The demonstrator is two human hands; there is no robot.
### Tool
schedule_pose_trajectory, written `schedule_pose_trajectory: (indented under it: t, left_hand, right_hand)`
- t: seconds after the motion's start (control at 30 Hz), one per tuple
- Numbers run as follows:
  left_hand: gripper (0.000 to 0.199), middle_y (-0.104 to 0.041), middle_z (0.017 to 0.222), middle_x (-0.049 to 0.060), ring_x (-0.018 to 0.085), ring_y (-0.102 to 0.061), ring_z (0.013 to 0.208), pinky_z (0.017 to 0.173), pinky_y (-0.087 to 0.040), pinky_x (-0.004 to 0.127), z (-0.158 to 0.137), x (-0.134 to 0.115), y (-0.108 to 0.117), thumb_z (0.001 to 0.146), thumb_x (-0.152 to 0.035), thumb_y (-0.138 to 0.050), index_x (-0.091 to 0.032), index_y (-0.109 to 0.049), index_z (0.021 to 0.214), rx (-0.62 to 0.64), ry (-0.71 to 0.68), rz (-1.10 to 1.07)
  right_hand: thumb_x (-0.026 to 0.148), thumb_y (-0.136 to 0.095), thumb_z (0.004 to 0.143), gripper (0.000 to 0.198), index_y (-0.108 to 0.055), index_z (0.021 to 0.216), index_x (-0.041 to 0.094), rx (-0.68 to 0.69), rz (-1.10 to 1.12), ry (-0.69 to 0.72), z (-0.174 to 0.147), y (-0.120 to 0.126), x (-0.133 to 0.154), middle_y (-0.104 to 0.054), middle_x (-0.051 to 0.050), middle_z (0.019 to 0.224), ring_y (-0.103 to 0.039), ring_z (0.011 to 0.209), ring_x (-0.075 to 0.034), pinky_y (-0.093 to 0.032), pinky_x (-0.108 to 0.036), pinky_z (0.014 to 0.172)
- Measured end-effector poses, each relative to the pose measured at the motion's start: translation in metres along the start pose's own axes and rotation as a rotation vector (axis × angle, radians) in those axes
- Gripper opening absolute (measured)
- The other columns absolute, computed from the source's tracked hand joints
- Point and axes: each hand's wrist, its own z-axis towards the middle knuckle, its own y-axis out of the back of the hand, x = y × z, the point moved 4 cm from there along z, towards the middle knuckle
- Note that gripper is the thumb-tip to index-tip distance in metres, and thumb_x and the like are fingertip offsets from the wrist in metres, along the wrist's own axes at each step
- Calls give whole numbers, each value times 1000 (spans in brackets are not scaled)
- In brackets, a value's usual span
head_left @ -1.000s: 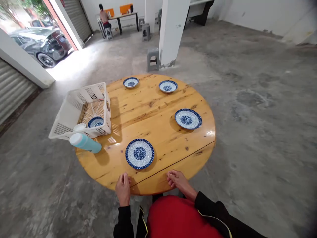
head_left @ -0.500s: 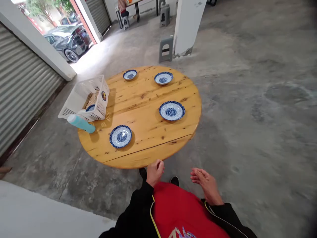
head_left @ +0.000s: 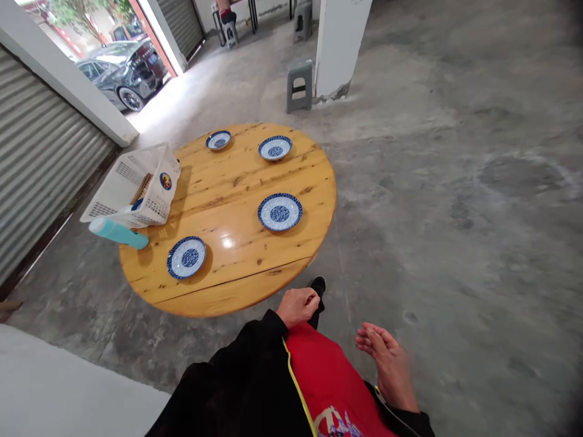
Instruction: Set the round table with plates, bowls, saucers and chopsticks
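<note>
My left hand [head_left: 298, 305] hovers just off the near edge of the round wooden table [head_left: 232, 209], its fingers curled into a loose fist with nothing visible in it. To the right, over the floor, my right hand [head_left: 386, 363] is held apart from everything, its fingers loosely extended and holding nothing. Several blue-and-white plates lie spread around the tabletop: a near-left plate [head_left: 186, 258], a near-right plate [head_left: 279, 212], a far-right plate [head_left: 275, 148] and a far-left plate [head_left: 218, 140]. The near-right plate is among the closest to my left hand.
A white plastic basket [head_left: 157, 203] with chopsticks and blue-rimmed dishware stands at the table's left. Beside it is a turquoise bottle [head_left: 119, 233]. A grey stool [head_left: 299, 100] stands by a white pillar [head_left: 341, 48]. Farther back, a person [head_left: 226, 13] sits at another table.
I have stepped rightward along the table, so the table, plates and basket sit farther left in view. My left hand has moved toward my right hand's side, fingers still curled. No plate has moved on the table.
</note>
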Motion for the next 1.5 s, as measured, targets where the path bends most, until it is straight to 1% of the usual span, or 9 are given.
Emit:
schedule_pose_trajectory:
  t: [0.17, 0.37, 0.5, 0.63, 0.8, 1.07, 1.23, 1.37, 1.5]
  left_hand:
    - [22, -71, 78, 1, 13, -59, 69, 63, -37, 24, 88, -40, -11, 91, -22, -48, -19, -68, 82, 22, -65, -48]
    - [21, -71, 79, 0, 12, -59, 70, 64, -36, 22, 194, -93, -3, 91, -21, -49, -18, -69, 84, -6, -56, -160]
    - [19, -68, 73, -1, 11, -57, 66, 63, -36, 21, 247, -112, -1, 89, -20, -50, -18, -68, 82, 29, -1, -254]
    - [20, -65, 67, -2, 10, -57, 62, 61, -37, 19, 289, -120, -5, 88, -17, -48, -17, -66, 79, 30, 85, -343]
    - [19, -64, 67, -2, 10, -57, 61, 59, -37, 19, 354, -133, -2, 87, -18, -49, -17, -66, 79, -74, 159, -364]
    - [23, -69, 74, 0, 11, -61, 66, 64, -41, 19, 466, -174, 27, 90, -19, -47, -17, -68, 81, -356, 310, -345]
    - [21, -68, 72, -1, 11, -60, 64, 64, -41, 19, 508, -190, 36, 90, -21, -48, -18, -68, 82, -433, 389, -336]
    - [20, -69, 74, -1, 11, -62, 66, 63, -40, 19, 533, -183, 48, 90, -20, -48, -18, -67, 81, -468, 494, -333]
    - [21, -69, 76, -1, 10, -63, 67, 62, -40, 18, 577, -166, 75, 90, -20, -48, -18, -66, 81, -524, 526, -365]
  right_hand:
    - [55, -83, 53, 52, -68, 87, 19, -47, -50, 38, 73, 20, 70, -72, -4, 74, -66, 63, -18, -54, -27, 55]
    - [59, -83, 48, 60, -67, 86, 17, -92, -134, -4, 146, 39, 152, -73, -4, 73, -68, 64, -18, -57, -26, 56]
    - [61, -83, 46, 62, -68, 87, 18, -100, -150, -70, 182, 40, 183, -75, -5, 74, -70, 66, -20, -58, -26, 58]
    - [62, -82, 43, 59, -67, 81, 19, 14, -166, -153, 223, 25, 207, -75, -7, 71, -70, 62, -23, -60, -31, 56]
    - [61, -79, 46, 53, -67, 78, 20, 121, -270, -93, 305, 11, 261, -74, -8, 71, -70, 61, -24, -60, -33, 55]
    - [59, -77, 56, 51, -68, 85, 18, 312, -348, 97, 449, -10, 396, -73, -7, 74, -69, 62, -21, -59, -29, 56]
    - [54, -79, 53, 50, -67, 83, 16, 406, -399, 78, 517, -41, 443, -72, -5, 70, -67, 61, -19, -56, -28, 54]
    - [56, -81, 51, 54, -68, 85, 15, 555, -435, 37, 547, -92, 458, -71, -4, 69, -65, 60, -18, -55, -27, 54]
    - [58, -80, 54, 55, -69, 85, 15, 655, -486, 28, 573, -150, 472, -71, -4, 70, -64, 60, -17, -54, -28, 55]
